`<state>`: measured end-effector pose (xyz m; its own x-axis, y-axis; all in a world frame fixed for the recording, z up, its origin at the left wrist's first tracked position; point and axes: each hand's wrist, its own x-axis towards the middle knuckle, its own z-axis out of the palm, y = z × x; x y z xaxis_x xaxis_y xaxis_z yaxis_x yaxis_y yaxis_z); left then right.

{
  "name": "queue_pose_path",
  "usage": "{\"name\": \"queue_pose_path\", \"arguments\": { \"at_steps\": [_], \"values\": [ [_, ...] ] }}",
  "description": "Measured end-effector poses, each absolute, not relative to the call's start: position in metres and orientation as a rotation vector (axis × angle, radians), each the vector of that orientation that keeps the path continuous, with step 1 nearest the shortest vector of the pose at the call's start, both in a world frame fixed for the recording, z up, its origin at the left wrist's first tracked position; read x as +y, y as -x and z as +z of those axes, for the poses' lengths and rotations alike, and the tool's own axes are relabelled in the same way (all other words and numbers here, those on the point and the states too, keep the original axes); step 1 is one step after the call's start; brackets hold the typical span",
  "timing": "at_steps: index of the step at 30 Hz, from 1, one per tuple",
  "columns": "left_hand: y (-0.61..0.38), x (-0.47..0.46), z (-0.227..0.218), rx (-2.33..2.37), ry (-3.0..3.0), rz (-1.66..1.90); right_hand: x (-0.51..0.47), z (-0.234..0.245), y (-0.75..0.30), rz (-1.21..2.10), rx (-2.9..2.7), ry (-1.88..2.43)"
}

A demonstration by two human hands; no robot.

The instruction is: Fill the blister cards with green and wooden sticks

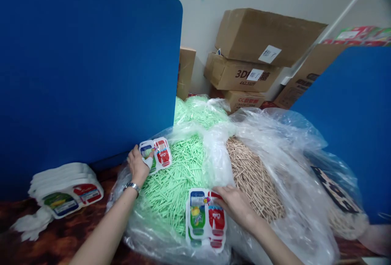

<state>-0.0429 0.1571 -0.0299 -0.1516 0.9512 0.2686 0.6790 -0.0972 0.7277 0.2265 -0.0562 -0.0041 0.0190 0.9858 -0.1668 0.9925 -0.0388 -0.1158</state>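
Note:
My left hand (141, 166), with a watch at the wrist and something white around the thumb, grips a white bottle-shaped plastic pack (163, 153) printed with soda bottles. That pack is over the left side of an open clear bag of pale green sticks (174, 183). Lower down, my right hand (236, 204) has its fingers over the right edge of a second pack (198, 216), printed with a green and a red "Cola" bottle. Another pack shows partly beneath this one. Brown sticks (253, 175) in a clear bag lie just beyond my right hand.
At the left, a stack of white packs (65, 185) sits on the brown patterned surface beside a crumpled white tissue (33, 224). Blue panels (85, 61) stand on both sides. Cardboard boxes (265, 38) are piled against the wall, and clear plastic (293, 167) spreads at right.

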Motion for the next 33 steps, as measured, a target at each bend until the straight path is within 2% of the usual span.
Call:
{"name": "queue_pose_path", "arguments": {
  "at_steps": [3,4,7,10,16,18,20,24,27,30,33],
  "values": [
    [0.033,0.111,-0.018,1.713,-1.853,1.162,-0.055,0.007,-0.229,-0.432,2.183,-2.354],
    [0.029,0.089,-0.017,1.51,-1.839,1.138,-0.055,0.012,-0.227,-0.507,2.214,-2.419],
    [0.011,0.024,-0.024,1.085,-1.628,0.862,-0.056,0.033,-0.217,-0.804,2.328,-2.59],
    [-0.008,-0.013,-0.036,0.855,-1.353,0.827,-0.056,0.052,-0.196,-1.275,2.424,-2.598],
    [-0.013,-0.004,-0.019,0.52,-0.979,0.764,-0.048,0.044,-0.159,-2.513,2.335,-2.142],
    [-0.008,0.001,-0.007,0.523,-0.961,0.704,-0.043,0.037,-0.157,-2.682,2.279,-2.16],
    [-0.005,0.004,0.003,0.571,-1.001,0.648,-0.039,0.035,-0.16,-2.483,2.381,-2.315],
    [-0.005,0.004,0.004,0.7,-1.127,0.655,-0.035,0.047,-0.169,-1.387,2.76,-2.562],
    [-0.01,0.005,-0.003,0.795,-1.2,0.652,-0.038,0.054,-0.168,-0.926,2.847,-2.509],
    [-0.016,0.006,-0.008,0.872,-1.243,0.648,-0.046,0.058,-0.168,-0.765,2.895,-2.405],
    [-0.022,0.005,-0.007,0.903,-1.188,0.661,-0.053,0.057,-0.188,-0.999,2.936,-2.256]
  ]
}}
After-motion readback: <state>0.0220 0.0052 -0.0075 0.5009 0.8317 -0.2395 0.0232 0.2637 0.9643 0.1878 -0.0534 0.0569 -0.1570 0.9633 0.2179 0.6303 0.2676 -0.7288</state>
